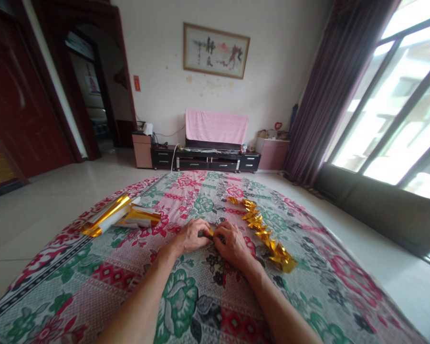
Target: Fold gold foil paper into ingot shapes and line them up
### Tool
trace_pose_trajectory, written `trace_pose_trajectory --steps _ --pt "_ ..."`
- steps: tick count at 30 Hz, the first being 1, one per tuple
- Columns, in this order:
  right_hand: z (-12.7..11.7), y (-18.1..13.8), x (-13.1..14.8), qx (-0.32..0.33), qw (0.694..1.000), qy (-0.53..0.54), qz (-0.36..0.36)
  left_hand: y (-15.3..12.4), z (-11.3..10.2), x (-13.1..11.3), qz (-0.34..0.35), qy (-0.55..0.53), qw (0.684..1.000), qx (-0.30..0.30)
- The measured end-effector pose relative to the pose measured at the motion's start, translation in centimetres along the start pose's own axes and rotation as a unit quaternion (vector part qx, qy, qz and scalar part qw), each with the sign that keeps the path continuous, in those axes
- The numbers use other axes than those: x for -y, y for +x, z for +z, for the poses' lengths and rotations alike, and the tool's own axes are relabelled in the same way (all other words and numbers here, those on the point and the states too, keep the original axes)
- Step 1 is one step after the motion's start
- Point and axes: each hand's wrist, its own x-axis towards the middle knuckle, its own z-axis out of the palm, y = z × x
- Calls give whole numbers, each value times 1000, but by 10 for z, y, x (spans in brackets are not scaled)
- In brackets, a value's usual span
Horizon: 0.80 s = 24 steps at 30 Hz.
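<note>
My left hand (pixel 192 235) and my right hand (pixel 232 242) meet over the middle of the flowered cloth. Between their fingertips is a small piece of gold foil paper (pixel 211 231), mostly covered by the fingers. Both hands are closed in a pinch on it. To the right lies a row of folded gold foil pieces (pixel 259 227), running from far to near. On the left rest curled sheets of gold foil paper (pixel 109 214) with white backs, apart from my left hand.
The flowered cloth (pixel 129 282) covers a broad rounded surface. Beyond it stand a low black cabinet (pixel 207 161) and a pink towel (pixel 216 125) draped over something. A purple curtain (pixel 329 91) and windows are at the right, a dark red door (pixel 25 91) at the left.
</note>
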Motion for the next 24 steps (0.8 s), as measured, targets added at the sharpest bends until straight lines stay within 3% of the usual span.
trace_pose_trajectory --steps 11,24 --pt "-1 0 -3 1 1000 20 1 2 -3 -3 -23 -5 1000 18" --pt "1 1 -7 6 999 32 -2 5 10 7 -4 17 1000 -19"
